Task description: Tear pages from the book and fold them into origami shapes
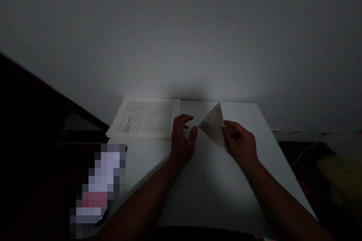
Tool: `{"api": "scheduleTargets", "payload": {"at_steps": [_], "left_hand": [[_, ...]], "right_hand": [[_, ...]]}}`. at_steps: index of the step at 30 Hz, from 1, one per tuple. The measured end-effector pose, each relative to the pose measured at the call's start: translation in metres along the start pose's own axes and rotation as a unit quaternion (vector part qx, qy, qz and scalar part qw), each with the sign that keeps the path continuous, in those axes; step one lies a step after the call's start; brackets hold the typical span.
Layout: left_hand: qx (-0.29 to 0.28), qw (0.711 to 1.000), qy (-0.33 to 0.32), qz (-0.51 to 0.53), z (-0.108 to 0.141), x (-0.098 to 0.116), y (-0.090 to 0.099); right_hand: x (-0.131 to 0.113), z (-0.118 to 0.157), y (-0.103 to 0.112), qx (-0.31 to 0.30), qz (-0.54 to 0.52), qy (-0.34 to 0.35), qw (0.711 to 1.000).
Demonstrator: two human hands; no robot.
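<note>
A sheet of printed paper folded into a pointed, roughly triangular shape, the folded paper (pixel 213 124), stands tilted above the white table. My right hand (pixel 240 141) grips its right edge, the fingers partly hidden behind and beside it. My left hand (pixel 183 139) is just left of the paper's left corner, thumb and fingers apart and curved, with nothing between them. Flat at the table's back left lie printed pages (pixel 148 118), partly behind my left hand.
The white table (pixel 209 196) stands against a grey wall (pixel 181 37). A pixelated, bright phone-like object (pixel 98 188) lies along the left edge. To the right are a pale cable (pixel 307 152) and a blurred yellowish thing (pixel 342 180). The room is dim.
</note>
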State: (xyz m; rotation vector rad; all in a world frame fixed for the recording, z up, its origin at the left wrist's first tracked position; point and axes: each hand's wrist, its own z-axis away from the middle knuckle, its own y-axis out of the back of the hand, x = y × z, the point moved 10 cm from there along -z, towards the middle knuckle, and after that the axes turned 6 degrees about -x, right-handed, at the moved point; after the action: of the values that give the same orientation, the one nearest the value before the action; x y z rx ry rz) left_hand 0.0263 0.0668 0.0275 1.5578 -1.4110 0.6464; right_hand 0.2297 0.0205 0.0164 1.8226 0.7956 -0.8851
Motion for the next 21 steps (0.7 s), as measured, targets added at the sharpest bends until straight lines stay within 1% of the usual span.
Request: {"api": "scheduleTargets", "payload": {"at_steps": [1, 3, 5, 7, 10, 12, 15, 18, 20, 21], "left_hand": [[-0.013, 1.0, -0.012, 0.001, 0.0, 0.002, -0.003], [-0.036, 0.999, -0.016, 0.016, -0.001, 0.003, -0.009], [-0.059, 0.997, 0.005, 0.053, -0.001, -0.002, -0.016], [-0.077, 0.991, 0.048, 0.1, 0.001, -0.01, -0.022], [-0.078, 0.977, 0.114, 0.163, 0.003, -0.022, -0.025], [-0.072, 0.968, 0.142, 0.193, 0.003, -0.027, -0.024], [-0.071, 0.958, 0.161, 0.226, 0.002, -0.032, -0.024], [-0.085, 0.942, 0.17, 0.275, 0.002, -0.037, -0.028], [-0.098, 0.926, 0.18, 0.317, 0.004, -0.041, -0.034], [-0.104, 0.918, 0.186, 0.334, 0.005, -0.042, -0.037]], "right_hand": [[0.009, 0.0, 0.0, 0.007, -0.068, -0.04, 0.997], [0.022, 0.001, -0.006, -0.002, -0.191, -0.093, 0.977], [0.027, 0.002, -0.011, -0.016, -0.273, -0.112, 0.955], [0.029, 0.002, -0.015, -0.031, -0.316, -0.116, 0.941], [0.028, 0.003, -0.024, -0.072, -0.344, -0.117, 0.929], [0.025, 0.004, -0.031, -0.104, -0.346, -0.113, 0.925], [0.02, 0.008, -0.045, -0.168, -0.338, -0.114, 0.919], [0.014, 0.014, -0.055, -0.227, -0.33, -0.124, 0.908], [0.008, 0.02, -0.061, -0.277, -0.33, -0.13, 0.893], [0.004, 0.024, -0.064, -0.31, -0.332, -0.134, 0.881]]}}
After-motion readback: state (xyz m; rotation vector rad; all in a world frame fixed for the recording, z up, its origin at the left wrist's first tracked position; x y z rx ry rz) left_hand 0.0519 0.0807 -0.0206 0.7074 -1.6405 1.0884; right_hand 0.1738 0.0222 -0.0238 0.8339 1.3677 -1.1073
